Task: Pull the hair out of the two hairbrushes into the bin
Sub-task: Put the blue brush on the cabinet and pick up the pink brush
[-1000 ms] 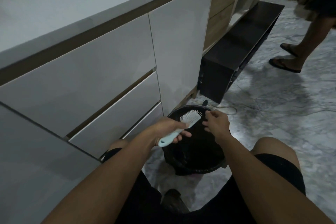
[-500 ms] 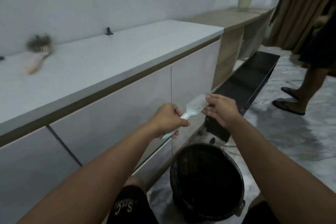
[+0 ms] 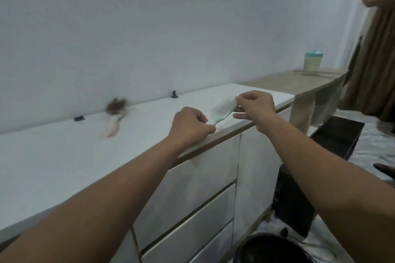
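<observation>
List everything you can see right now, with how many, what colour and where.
Hairbrush: one, pale blue, held in both hands above the counter edge.
Hairbrush with hair: one, pink, brown hair in it, lying on the counter.
Counter: one, white, along the wall.
Bin: one, black, on the floor, bottom edge of view.
Jar: one, cream with teal lid, on the wooden shelf.
Wooden shelf: one, light wood, right of the counter.
Curtain: brown, far right.
Left hand: gripping the handle.
Right hand: pinching the brush head.
</observation>
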`<state>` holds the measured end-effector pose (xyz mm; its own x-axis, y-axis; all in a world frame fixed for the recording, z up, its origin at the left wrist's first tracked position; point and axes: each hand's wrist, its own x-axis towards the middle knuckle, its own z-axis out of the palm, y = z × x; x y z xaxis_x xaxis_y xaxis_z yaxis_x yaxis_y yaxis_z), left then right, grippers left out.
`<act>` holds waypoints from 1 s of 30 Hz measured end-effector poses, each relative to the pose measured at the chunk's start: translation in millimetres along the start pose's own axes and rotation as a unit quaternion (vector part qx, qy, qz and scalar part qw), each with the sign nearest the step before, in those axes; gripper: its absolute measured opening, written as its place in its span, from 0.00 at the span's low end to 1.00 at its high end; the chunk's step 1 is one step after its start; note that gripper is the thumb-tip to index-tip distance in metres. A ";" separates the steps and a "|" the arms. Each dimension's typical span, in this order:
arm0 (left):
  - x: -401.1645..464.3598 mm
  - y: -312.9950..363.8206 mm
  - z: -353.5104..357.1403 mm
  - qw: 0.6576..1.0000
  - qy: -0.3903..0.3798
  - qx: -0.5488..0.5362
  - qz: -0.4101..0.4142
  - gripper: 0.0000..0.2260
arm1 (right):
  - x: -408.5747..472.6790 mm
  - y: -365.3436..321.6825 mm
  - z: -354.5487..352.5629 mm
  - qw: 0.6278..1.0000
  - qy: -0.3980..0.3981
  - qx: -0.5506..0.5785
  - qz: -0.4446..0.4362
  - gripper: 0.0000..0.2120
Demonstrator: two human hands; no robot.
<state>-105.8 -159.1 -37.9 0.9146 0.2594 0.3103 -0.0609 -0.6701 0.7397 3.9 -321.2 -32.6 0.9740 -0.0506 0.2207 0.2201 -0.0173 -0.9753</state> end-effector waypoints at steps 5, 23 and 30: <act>20.6 -25.3 -35.1 0.998 0.055 -0.003 -0.042 0.09 | 7.8 -13.9 62.1 0.995 -0.072 -0.070 -0.022 0.14; 89.7 -113.6 -61.5 0.971 0.123 0.128 -0.159 0.20 | 43.7 18.1 207.4 0.933 -0.247 -0.256 -0.057 0.06; 105.6 -124.1 -57.3 0.963 0.123 0.174 -0.164 0.13 | 63.5 36.5 234.0 0.916 -0.247 -0.305 -0.083 0.20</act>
<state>-24.6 -8.7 -62.7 0.7366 0.6248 0.2589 0.3914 -0.7060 0.5902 86.2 -91.4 -55.5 0.8678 0.4593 0.1895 0.4439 -0.5453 -0.7111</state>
